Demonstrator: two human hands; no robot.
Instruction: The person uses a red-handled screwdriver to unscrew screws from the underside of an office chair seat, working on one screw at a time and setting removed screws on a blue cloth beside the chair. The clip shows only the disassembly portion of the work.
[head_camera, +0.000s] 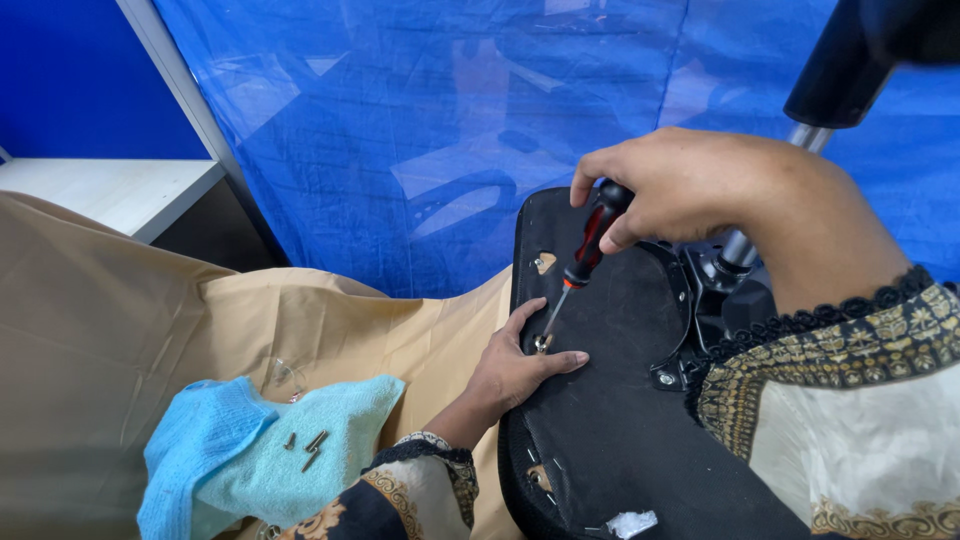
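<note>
The screwdriver (590, 250) stood steeply tilted, its long axis running from the red-and-black handle at upper right down to the tip at lower left, where it met a screw (541, 343) on the black underside of the chair seat (610, 420). The right hand (680, 185) was clamped around the handle. The left hand (515, 365) lay flat on the seat, fingers spread either side of the screw. A light blue towel (250, 450) on the tan cloth (100, 330) carried three loose screws (308, 447). The chair's metal column (740, 250) rose just right of the screwdriver.
</note>
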